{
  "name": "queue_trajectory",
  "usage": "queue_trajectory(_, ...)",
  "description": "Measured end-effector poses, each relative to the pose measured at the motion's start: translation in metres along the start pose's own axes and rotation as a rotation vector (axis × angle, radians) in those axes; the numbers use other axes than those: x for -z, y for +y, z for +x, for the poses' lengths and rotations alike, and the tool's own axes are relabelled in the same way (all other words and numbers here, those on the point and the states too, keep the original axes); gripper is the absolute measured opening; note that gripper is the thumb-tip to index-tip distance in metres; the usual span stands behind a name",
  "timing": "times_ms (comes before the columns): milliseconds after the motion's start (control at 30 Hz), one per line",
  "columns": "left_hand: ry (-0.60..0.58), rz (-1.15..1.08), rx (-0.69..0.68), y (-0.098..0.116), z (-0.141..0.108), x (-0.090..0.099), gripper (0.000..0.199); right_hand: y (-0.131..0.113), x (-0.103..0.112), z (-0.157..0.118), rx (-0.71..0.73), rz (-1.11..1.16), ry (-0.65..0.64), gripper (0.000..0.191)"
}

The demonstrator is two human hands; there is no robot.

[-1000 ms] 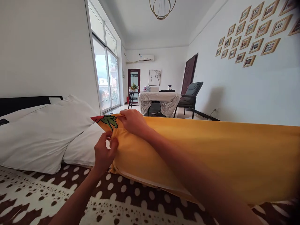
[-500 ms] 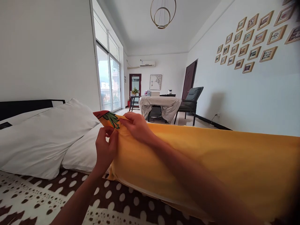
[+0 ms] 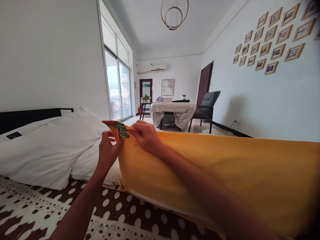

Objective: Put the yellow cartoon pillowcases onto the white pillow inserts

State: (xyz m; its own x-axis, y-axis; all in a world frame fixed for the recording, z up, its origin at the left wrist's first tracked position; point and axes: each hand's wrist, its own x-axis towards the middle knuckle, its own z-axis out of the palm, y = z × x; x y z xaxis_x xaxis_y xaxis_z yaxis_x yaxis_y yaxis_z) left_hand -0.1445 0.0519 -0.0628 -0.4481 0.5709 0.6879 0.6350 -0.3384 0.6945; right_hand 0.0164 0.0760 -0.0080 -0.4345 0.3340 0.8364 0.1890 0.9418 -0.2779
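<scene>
A large yellow cloth hangs raised across the right half of the view, its far top edge roughly level. At its left upper corner a folded-over part shows a red and green print. My right hand pinches the cloth's top edge just right of that print. Below and left of the print, my left hand has its thumb and fingers on the cloth's left edge, fingers curled. The cloth's lower edge rests on a brown and white patterned blanket.
White pillows lean at the left by a black headboard. Farther off stand a covered table and a black chair. A glass sliding door is at the left, framed pictures on the right wall.
The view has turned slightly left. My left hand has shifted a little left and its fingers have loosened slightly, while my right hand stays pinched on the cloth's edge.
</scene>
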Motion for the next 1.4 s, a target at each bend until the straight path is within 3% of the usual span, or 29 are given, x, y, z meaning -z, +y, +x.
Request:
queue_trajectory(67,-0.167,-0.168,0.078,0.001,-0.002,0.001,0.027,0.001,0.001,0.001,-0.003,0.013,0.011,0.032)
queue_trajectory(133,-0.262,-0.26,0.048,0.005,-0.008,0.004,0.025,0.001,0.001,0.001,-0.003,0.037,0.006,0.032)
queue_trajectory(300,-0.323,-0.073,0.06,0.017,-0.008,0.011,0.024,-0.001,-0.003,-0.005,0.03,-0.021,-0.112,0.023)
queue_trajectory(400,-0.309,0.073,-0.035,0.019,0.001,0.012,0.018,-0.005,-0.007,-0.008,0.06,-0.12,-0.214,0.018)
queue_trajectory(567,-0.272,0.187,-0.298,0.013,0.005,0.014,0.007,-0.01,-0.007,-0.009,0.023,-0.225,-0.248,0.021)
queue_trajectory(700,-0.08,0.241,-0.42,0.001,-0.004,0.017,0.009,-0.009,-0.006,-0.007,-0.005,-0.205,-0.188,0.023)
queue_trajectory(767,-0.065,0.148,-0.354,-0.007,-0.01,0.018,0.014,-0.006,-0.007,-0.006,-0.016,-0.141,-0.122,0.022)
queue_trajectory(867,-0.211,-0.01,-0.146,-0.015,-0.017,0.019,0.03,-0.004,-0.009,-0.005,-0.028,-0.073,-0.038,0.026)
queue_trajectory(933,-0.266,-0.002,-0.073,-0.016,-0.019,0.018,0.024,-0.004,-0.009,-0.005,-0.022,-0.067,-0.037,0.025)
queue_trajectory(1067,-0.2,0.091,-0.068,-0.018,-0.022,0.016,0.007,-0.008,-0.008,-0.006,-0.024,-0.162,-0.103,0.024)
queue_trajectory(1167,-0.229,-0.123,-0.091,-0.025,-0.024,0.015,0.011,-0.009,-0.008,-0.006,-0.021,-0.337,-0.115,0.027)
queue_trajectory(1300,-0.278,-0.427,-0.081,-0.037,-0.028,0.013,0.016,-0.01,-0.011,-0.003,0.063,-0.53,-0.25,0.013)
queue_trajectory(1400,-0.268,-0.566,-0.095,-0.041,-0.031,0.006,0.017,-0.011,-0.011,0.003,-0.008,-0.571,-0.445,0.013)
